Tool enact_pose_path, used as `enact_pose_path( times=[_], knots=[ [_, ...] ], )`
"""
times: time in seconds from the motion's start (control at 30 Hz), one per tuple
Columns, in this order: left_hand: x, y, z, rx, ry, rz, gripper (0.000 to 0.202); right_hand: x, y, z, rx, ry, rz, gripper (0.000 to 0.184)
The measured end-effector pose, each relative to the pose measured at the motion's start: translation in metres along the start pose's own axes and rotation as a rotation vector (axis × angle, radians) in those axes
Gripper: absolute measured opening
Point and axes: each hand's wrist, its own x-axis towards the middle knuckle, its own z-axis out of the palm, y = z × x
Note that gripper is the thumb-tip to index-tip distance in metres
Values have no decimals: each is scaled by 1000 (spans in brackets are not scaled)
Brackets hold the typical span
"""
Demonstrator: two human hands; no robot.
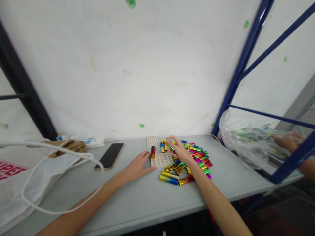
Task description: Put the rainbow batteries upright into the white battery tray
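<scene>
— Starting with the containers: what holds what?

— A white tray (pixel 163 160) with rows of round sockets lies flat on the grey worktop (pixel 147 203). Only one socket is filled, at its far left corner, where a red and black lighter (pixel 153 152) stands upright with its long axis vertical. A second tray (pixel 152 141) of the same kind lies behind it by the wall, and I see nothing in it.

— And the hands?

— The left hand (pixel 137 165) lies flat and unclenched on the worktop, gripping nothing, its fingertips at the left edge of the near tray. The right hand (pixel 178 149) pinches a green lighter (pixel 169 145) in its fingertips, just above the far right corner of that tray.

— Which way does that one point?

— It is slanted, with its long axis running from far left down to near right. Which end is the cap I cannot tell.

— The rest of them?

— A loose pile of lighters (pixel 197 159), metallic gold, green, red, blue and magenta, lies right of the tray, pointing every which way, mostly on their sides.

— Anything else about?

— A dark phone (pixel 110 155) lies face up left of the left hand, and a white bag (pixel 14 183) sits at the left edge. Beyond the blue frame on the right, a co-worker's hand (pixel 285 141) is at a clear plastic bag (pixel 233 137) whose contents are too blurred to name.
</scene>
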Motion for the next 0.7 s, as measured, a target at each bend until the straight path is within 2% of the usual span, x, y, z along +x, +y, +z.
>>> enact_pose_path(
  times=[0.27, 0.43, 0.53, 0.7],
  knots=[
    [1, 2, 1, 5, 7, -10, 61, 3, 5, 5, 23, 0, -94, 52],
    [1, 1, 0, 0, -3, -15, 62, 6, 7, 1, -30, 124, -100, 60],
    [1, 1, 0, 1, -10, -8, 61, 4, 5, 1, 45, 67, -121, 60],
    [1, 3, -1, 9, -23, -20, 62, 2, 5, 6, 211, -49, -50, 60]
  ],
)
